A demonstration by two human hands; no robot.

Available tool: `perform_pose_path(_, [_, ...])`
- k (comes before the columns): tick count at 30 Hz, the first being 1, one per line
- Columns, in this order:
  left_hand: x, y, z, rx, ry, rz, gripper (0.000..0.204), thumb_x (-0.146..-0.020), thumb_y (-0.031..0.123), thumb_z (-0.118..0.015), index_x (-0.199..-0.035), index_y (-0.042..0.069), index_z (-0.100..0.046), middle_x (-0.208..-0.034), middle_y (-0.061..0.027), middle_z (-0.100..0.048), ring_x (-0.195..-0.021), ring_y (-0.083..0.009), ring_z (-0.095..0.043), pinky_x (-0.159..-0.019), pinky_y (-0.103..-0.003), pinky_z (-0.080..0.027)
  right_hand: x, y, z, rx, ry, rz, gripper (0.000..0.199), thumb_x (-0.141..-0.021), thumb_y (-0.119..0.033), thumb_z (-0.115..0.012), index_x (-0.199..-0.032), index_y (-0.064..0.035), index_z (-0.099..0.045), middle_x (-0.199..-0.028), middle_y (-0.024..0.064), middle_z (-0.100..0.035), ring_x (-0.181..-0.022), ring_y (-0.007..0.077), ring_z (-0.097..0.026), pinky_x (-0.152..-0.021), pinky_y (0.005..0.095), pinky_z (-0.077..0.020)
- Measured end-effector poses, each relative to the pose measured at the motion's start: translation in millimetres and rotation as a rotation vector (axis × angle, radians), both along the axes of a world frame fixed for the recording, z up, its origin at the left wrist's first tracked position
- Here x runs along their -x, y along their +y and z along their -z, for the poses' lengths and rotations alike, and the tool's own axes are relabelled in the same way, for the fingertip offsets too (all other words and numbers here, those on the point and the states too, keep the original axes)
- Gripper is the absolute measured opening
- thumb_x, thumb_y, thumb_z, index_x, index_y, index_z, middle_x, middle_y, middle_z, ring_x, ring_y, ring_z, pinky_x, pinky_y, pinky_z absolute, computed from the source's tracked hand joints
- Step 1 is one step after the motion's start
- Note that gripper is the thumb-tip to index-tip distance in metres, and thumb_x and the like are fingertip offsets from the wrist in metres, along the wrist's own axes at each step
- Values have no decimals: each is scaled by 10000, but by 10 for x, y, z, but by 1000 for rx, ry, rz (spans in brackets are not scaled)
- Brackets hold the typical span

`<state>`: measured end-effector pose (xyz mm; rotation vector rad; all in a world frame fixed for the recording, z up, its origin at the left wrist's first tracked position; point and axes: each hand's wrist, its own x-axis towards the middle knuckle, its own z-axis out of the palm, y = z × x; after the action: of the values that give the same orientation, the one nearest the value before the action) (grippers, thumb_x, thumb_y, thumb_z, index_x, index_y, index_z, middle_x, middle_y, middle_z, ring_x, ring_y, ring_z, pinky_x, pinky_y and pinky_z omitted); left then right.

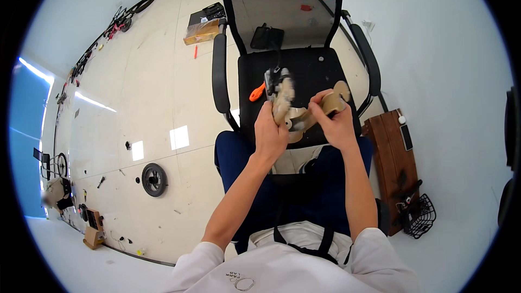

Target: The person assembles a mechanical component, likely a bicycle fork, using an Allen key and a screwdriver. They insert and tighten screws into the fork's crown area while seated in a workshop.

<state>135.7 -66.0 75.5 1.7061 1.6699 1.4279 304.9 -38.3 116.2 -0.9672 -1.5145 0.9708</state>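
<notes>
Close over the black seat of an office chair, my left hand is closed around a beige, knobbly piece, blurred by motion. A black and grey part sits at its upper end. My right hand pinches a tan, curved piece with a rounded, disc-like end. More tan, curved material lies between my hands; I cannot tell whether it joins both pieces. An orange-handled tool rests on the seat, left of the beige piece.
Armrests flank the seat. A black flat object lies by the backrest. On the floor at left are a small wheel and an open box. At right, a brown wooden bench bears a phone, beside a black wire basket.
</notes>
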Motion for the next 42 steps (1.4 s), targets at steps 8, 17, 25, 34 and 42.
perform_pose_path(8, [-760,566,261,-102,448,178,311,-722,41,-704,-944,14,-488,-909,-157,-548,-910,-332,-538,-804,-423,-430,-959,630,756,647,117,172,164,-980,-168,-647,-1098,-76,-580,-739,-25,-524,-524,61,-436,-454,237,-325])
perform_pose_path(17, [-1832,1207,786,-124,779,249,146,-785,71,-618,-889,41,-521,-804,-113,-583,-807,-269,-570,-773,-376,-436,-2061,249,1229,857,525,384,300,-1005,-195,-485,-1119,55,-607,-749,17,-520,-503,51,-352,-435,225,-284])
perform_pose_path(25, [-2438,1637,1686,-64,1044,318,150,-784,126,-627,-888,84,-527,-820,-84,-574,-829,-238,-565,-774,-358,-421,-2512,416,1308,653,269,381,317,-1064,-172,-466,-1239,64,-587,-746,46,-579,-554,79,-515,-551,261,-535])
perform_pose_path(34, [-2362,2090,2032,3,687,510,393,-773,292,-754,-981,28,-550,-912,-113,-549,-908,-276,-537,-836,-407,-407,-2964,1158,1756,283,-670,243,281,-1006,-146,-544,-1202,24,-651,-697,38,-586,-568,89,-493,-552,261,-443])
perform_pose_path(42, [-1861,2517,2166,84,296,462,591,-803,418,-755,-1125,-37,-559,-1008,-163,-574,-971,-321,-552,-853,-432,-433,-2456,2128,1523,410,-812,97,227,-896,-129,-682,-1038,41,-730,-692,123,-666,-588,150,-581,-564,309,-460])
